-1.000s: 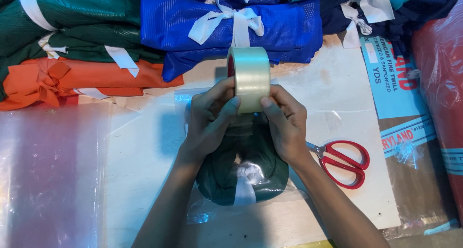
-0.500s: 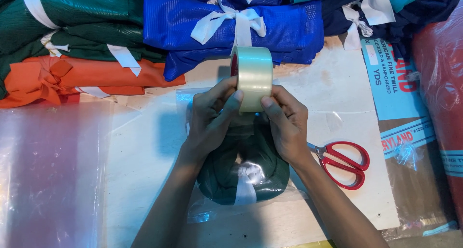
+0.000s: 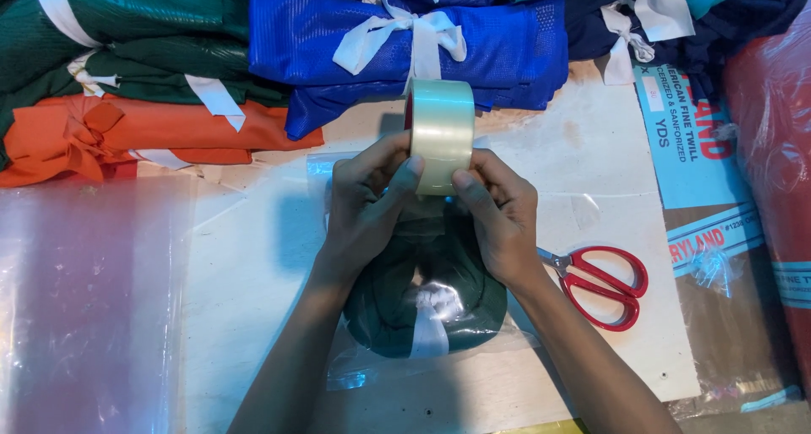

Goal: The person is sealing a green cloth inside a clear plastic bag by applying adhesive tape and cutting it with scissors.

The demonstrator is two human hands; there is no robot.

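Roll of clear tape (image 3: 441,134): held upright on edge between both hands, raised above the table (image 3: 253,257). Red core just visible at its left rim.

Left hand (image 3: 365,210): fingers (image 3: 404,174) curled shut round the lower left side of the roll, thumb pressed on the tape face.

Right hand (image 3: 500,219): fingers (image 3: 463,185) closed on the lower right side of the roll, thumb tip set against the tape face just beside the left thumb.

Dark green cloth bundle (image 3: 427,286): directly under both hands, tied with a white strip, lying inside a clear plastic bag (image 3: 355,375) whose edges show past the wrists and beyond the fingers.

Red-handled scissors (image 3: 604,284): flat on the table, just right of the right wrist, blades pointing toward the hand.

Blue cloth bundle (image 3: 321,46): beyond the fingertips, behind the roll, tied with a white ribbon bow.

Orange cloth bundle (image 3: 160,134): far left of the left hand, at the table's back edge.

Green cloth stack (image 3: 127,37): above the orange bundle, banded with white strips.

Clear plastic sheet (image 3: 84,307): spread flat well left of the left forearm.

Blue printed label (image 3: 693,147): well right of the right hand, on a brown wrapped package.

Red plastic-wrapped roll (image 3: 777,122): at the far right edge.
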